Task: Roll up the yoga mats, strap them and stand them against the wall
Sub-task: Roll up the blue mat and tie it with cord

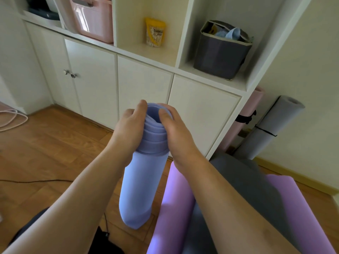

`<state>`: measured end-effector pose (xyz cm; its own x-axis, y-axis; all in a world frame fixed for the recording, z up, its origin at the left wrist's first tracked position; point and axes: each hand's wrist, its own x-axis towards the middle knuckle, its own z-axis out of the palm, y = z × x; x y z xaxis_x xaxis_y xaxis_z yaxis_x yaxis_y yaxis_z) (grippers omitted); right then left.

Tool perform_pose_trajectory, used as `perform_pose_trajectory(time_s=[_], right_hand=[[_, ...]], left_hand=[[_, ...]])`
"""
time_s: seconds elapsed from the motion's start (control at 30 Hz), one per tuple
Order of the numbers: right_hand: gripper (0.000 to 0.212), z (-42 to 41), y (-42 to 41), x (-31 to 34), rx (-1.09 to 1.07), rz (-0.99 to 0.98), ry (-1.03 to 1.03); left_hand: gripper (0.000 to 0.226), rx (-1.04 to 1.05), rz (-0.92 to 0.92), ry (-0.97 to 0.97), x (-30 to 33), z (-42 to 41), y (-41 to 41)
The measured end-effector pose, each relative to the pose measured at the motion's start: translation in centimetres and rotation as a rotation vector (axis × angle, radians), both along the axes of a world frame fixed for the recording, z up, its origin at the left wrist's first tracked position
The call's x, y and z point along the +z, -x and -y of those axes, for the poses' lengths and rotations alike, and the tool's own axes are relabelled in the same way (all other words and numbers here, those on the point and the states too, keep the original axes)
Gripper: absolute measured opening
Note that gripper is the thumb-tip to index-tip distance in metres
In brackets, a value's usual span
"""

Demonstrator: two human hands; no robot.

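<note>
A rolled blue yoga mat (139,186) stands upright on the wooden floor in front of me. My left hand (128,129) grips its top end from the left, and my right hand (174,131) grips it from the right with the thumb pressed into the open spiral. No strap shows on this roll. A purple mat (176,213) lies unrolled under my knee at lower right. Against the wall at right lean a rolled pink mat (245,118) and a rolled grey mat (269,129), each with a dark strap around it.
A white cabinet (143,85) with shelves stands just behind the blue roll. A dark fabric bin (220,52), a yellow pouch (155,33) and a pink box (93,21) sit on the shelves. A black cable (36,181) crosses the floor at left.
</note>
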<state>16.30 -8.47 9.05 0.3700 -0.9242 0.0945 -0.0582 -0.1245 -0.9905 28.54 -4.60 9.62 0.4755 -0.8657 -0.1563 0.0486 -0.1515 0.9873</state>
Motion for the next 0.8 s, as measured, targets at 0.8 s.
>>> perform_pose_trajectory(time_s=[0.8], right_hand=[[0.027, 2.3, 1.2, -1.6, -0.123, 0.242, -0.285]], left_hand=[[0.021, 0.027, 0.005, 0.001, -1.9, 0.9, 0.4]])
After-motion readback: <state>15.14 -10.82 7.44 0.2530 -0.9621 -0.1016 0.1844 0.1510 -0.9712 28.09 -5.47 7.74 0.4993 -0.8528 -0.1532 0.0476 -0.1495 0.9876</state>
